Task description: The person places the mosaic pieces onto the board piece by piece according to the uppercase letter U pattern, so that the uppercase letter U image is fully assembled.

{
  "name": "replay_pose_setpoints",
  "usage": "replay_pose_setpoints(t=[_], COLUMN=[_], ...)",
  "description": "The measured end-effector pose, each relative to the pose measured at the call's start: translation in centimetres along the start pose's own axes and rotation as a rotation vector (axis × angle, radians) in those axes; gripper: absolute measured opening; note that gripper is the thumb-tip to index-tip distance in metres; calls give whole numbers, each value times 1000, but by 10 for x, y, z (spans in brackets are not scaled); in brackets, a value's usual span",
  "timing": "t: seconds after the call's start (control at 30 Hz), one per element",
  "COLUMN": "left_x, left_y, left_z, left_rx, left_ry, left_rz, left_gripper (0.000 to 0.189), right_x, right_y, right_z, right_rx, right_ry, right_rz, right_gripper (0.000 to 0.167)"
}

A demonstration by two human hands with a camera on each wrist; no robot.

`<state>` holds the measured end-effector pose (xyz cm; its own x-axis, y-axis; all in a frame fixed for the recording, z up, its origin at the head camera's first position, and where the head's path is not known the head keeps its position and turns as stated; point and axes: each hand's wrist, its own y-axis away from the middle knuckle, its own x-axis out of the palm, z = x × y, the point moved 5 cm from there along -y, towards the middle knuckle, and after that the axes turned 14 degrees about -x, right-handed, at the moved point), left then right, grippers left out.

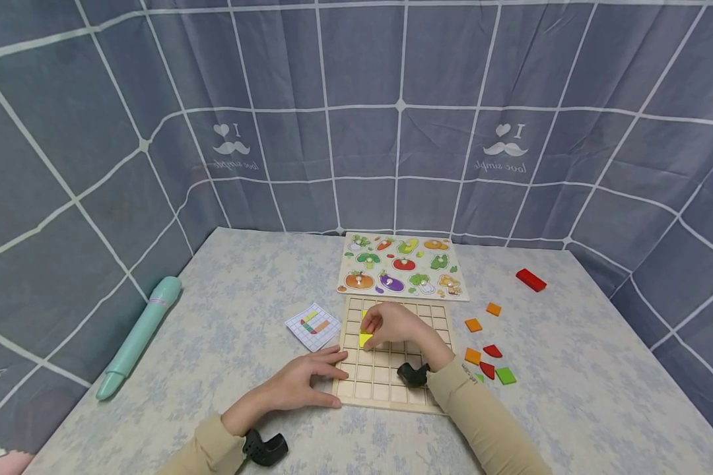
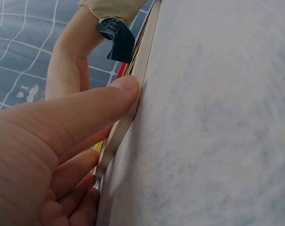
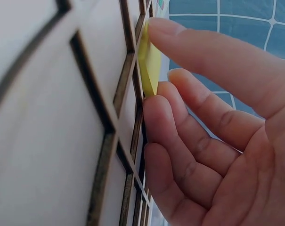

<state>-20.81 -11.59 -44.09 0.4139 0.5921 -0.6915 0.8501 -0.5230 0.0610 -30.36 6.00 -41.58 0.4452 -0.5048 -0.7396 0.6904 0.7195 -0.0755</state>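
Note:
On the gridded wooden board (image 1: pixel 371 390), my right hand (image 1: pixel 397 324) pinches a yellow tile (image 3: pixel 150 68) between thumb and fingers over the upper left cells. Yellow shows both above and below the fingertips in the head view; whether it is one tile or two is partly hidden by the hand. My left hand (image 1: pixel 302 379) rests along the board's left edge with fingers spread, and its thumb touches the board's side in the left wrist view. Beside that hand lies a pattern card (image 1: pixel 313 328) with coloured shapes on a grid.
Behind the board lies a vegetable puzzle (image 1: pixel 404 265). To the right are several loose pieces, including an orange square (image 1: pixel 473 324), a red piece (image 1: pixel 492 351) and a green square (image 1: pixel 506 376). A red block (image 1: pixel 531 280) sits farther back; a teal tube-shaped object (image 1: pixel 139 338) lies far left.

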Motion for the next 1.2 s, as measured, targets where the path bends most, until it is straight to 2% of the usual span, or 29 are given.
replay_pose_setpoints(t=[0.63, 0.9, 1.2], left_x=[0, 0, 0], left_y=[0, 0, 0], left_z=[-1, 0, 1], left_rx=[-9, -14, -9], left_ry=[17, 23, 16], left_rz=[16, 15, -1], left_gripper=[46, 47, 47], right_x=[-6, -36, -78], right_y=[6, 24, 67], right_z=[3, 5, 1], right_rx=[-35, -77, -129], right_ry=[-47, -54, -119], right_rz=[9, 3, -42], right_gripper=[22, 26, 26])
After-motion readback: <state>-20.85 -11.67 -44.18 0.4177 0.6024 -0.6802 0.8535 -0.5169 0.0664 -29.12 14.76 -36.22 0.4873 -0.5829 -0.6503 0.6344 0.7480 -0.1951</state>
